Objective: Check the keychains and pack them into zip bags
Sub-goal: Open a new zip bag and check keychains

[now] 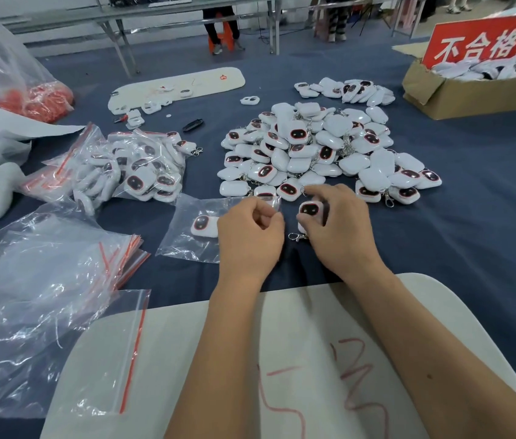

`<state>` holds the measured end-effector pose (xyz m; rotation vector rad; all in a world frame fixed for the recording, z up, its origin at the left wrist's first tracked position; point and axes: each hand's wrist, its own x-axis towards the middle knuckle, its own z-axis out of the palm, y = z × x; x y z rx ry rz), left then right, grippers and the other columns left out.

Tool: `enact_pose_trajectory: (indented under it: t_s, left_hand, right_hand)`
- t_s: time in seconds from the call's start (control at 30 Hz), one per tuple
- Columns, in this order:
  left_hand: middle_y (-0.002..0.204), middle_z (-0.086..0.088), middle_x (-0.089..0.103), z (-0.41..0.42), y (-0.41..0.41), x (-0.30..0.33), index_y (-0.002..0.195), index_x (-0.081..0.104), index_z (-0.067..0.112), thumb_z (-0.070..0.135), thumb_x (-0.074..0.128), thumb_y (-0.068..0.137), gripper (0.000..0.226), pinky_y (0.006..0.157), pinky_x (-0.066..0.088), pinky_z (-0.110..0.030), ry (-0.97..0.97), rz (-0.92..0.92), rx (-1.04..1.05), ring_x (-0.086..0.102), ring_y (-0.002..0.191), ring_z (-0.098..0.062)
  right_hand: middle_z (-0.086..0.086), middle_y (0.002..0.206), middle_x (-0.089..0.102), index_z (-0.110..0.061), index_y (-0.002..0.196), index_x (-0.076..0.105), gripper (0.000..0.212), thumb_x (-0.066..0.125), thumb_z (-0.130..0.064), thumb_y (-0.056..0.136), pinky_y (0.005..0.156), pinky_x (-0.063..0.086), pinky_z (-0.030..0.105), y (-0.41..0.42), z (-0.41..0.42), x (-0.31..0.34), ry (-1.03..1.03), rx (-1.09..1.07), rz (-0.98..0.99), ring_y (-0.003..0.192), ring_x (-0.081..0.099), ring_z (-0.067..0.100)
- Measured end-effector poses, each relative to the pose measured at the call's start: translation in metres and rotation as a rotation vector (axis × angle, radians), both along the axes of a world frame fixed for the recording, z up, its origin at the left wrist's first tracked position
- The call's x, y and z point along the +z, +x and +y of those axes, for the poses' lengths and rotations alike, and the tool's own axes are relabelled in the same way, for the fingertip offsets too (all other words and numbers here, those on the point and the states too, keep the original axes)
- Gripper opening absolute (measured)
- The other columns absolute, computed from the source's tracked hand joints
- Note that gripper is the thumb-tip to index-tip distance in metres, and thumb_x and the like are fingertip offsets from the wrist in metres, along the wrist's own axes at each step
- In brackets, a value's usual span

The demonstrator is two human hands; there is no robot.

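My left hand [250, 236] pinches the mouth of a clear zip bag [187, 242] that lies on the blue cloth with one white keychain [203, 225] inside. Just to its right, my right hand [339, 226] grips another white keychain [310, 211] with a dark red-rimmed face; its metal clasp [297, 237] hangs below my fingers. A big heap of loose keychains [317, 150] lies right behind both hands.
Filled zip bags [130, 169] sit at the left, and empty zip bags [48, 299] with red strips spread at the near left. A cardboard box [459, 93] with a red sign stands at the far right. A white board [282, 375] with red writing lies nearest me.
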<state>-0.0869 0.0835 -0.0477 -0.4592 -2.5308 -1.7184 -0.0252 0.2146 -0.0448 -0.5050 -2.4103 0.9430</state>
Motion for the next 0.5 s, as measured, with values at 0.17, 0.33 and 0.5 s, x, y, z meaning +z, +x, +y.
enact_pose_trajectory:
  t_s: [0.17,0.33,0.5]
  left_hand:
    - [0.076,-0.003,0.075,-0.004,0.0,0.007,0.093,0.077,0.02,0.019,0.071,0.095,0.007,0.068,0.064,-0.043,0.164,-0.114,-0.068,0.069,0.064,-0.017]
    - [0.077,-0.005,0.075,-0.009,-0.001,0.013,0.095,0.079,0.014,0.02,0.073,0.096,0.008,0.061,0.063,-0.035,0.275,-0.258,-0.118,0.069,0.064,-0.013]
    - [0.082,-0.007,0.074,-0.01,-0.004,0.012,0.095,0.076,0.012,0.021,0.073,0.096,0.009,0.059,0.057,-0.022,0.27,-0.248,-0.09,0.068,0.067,-0.01]
  right_hand:
    - [-0.008,0.092,0.077,-0.019,0.108,0.073,0.032,0.09,-0.015,0.081,0.077,0.057,0.019,0.001,-0.004,0.001,-0.464,0.151,0.27,0.083,0.073,0.007]
    - [-0.003,0.096,0.08,-0.017,0.109,0.076,0.029,0.087,-0.011,0.083,0.083,0.06,0.028,0.0,-0.002,-0.002,-0.561,0.252,0.26,0.087,0.076,0.016]
    - [-0.005,0.097,0.081,-0.024,0.111,0.077,0.031,0.079,-0.002,0.088,0.079,0.059,0.021,0.002,-0.005,-0.001,-0.58,0.359,0.242,0.089,0.078,0.013]
